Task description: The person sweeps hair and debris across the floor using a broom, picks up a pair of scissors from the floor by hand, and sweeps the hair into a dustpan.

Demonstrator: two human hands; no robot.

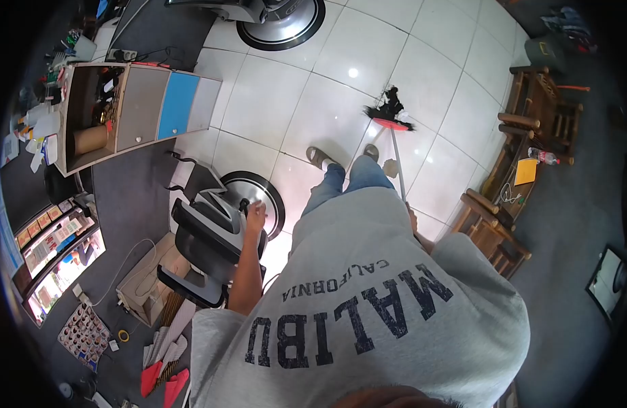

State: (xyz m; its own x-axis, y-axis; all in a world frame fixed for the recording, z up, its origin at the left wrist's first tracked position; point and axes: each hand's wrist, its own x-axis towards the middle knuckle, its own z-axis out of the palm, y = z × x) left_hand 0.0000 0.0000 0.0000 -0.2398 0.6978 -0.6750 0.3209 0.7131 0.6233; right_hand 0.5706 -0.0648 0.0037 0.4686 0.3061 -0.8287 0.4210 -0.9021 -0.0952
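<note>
My right fingers (413,218) hold the broom (393,125); a hasty stroke might scatter the dark clump (393,104). Left fingers (257,207), beside the chair (199,229): I can't tell.

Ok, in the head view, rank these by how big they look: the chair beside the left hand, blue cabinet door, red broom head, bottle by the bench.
1. chair
2. blue cabinet door
Unranked, both smallest: red broom head and bottle; they look too alike in size to separate.
</note>
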